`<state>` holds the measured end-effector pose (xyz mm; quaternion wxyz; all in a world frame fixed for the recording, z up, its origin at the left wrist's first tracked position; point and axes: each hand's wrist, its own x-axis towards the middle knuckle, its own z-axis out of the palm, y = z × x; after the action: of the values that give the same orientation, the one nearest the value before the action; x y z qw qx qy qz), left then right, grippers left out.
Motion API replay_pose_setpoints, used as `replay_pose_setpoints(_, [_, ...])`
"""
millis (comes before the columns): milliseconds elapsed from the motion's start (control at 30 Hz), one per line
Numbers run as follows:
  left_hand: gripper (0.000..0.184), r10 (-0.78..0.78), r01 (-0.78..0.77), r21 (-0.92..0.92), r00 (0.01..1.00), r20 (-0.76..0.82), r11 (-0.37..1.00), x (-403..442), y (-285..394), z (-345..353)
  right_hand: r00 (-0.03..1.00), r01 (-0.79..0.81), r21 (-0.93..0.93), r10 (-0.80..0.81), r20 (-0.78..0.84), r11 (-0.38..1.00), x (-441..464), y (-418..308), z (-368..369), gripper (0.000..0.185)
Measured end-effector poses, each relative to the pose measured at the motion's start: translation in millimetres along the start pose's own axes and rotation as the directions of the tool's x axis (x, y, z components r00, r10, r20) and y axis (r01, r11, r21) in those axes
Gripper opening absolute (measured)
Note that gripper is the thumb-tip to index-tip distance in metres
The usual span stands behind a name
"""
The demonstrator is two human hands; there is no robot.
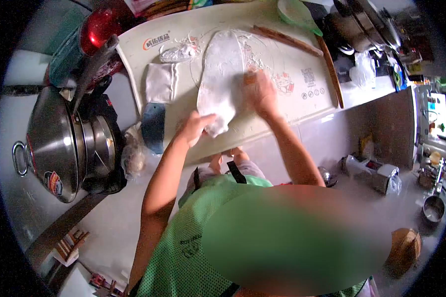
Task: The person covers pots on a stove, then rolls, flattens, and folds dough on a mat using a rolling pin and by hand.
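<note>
A long, flat sheet of dough [222,64], dusted white with flour, lies lengthwise on the pale printed mat [183,29]. Its near end is folded over and bunched, and my left hand [195,127] pinches it there near the mat's front edge. To the right of the dough, my right hand [261,94] hovers over or touches the mat; motion smears its fingers, so what they hold, if anything, is unclear. Flour and thin scraps are scattered around the dough's far end. A wooden rolling pin [288,40] rests at the back right.
A small floury lump [179,53], a folded pale cloth [160,83] and a blue cloth [153,127] lie along the mat's left. Another wooden stick [331,73] borders its right side. A green bowl [298,16] sits behind. A large lidded steel pot [54,143] stands left.
</note>
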<state>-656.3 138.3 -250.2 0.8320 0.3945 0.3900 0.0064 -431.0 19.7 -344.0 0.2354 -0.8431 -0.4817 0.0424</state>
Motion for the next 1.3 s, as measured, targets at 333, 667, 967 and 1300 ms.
replay_pose_setpoints(333, [0.036, 0.014, -0.044, -0.068, 0.923, -0.384, 0.997, -1.1, -71.1, -36.2, 0.979, -0.043, -0.544, 0.144, 0.144, 0.838, 164.7, 136.0, -72.3, 0.057])
replay_pose_setpoints(667, [0.033, 0.165, -0.217, -0.056, 0.863, -0.477, 0.975, 11.9, -72.3, -7.0, 0.969, 0.056, 0.016, -0.059, 0.241, 0.998, 160.6, 21.5, -50.0, 0.027])
replay_pose_setpoints(967, [0.038, 0.079, -0.115, -0.064, 0.908, -0.411, 0.991, 5.5, -66.1, 8.5, 0.942, -0.219, 0.077, 0.190, 0.276, 0.973, 192.0, -30.8, 3.9, 0.037])
replay_pose_setpoints(1300, [0.040, 0.004, 0.003, 0.021, 0.945, -0.327, 1.000, -2.3, -40.6, 29.9, 0.972, -0.074, 0.088, 0.053, 0.228, 0.993, 172.4, 52.3, -69.8, 0.031])
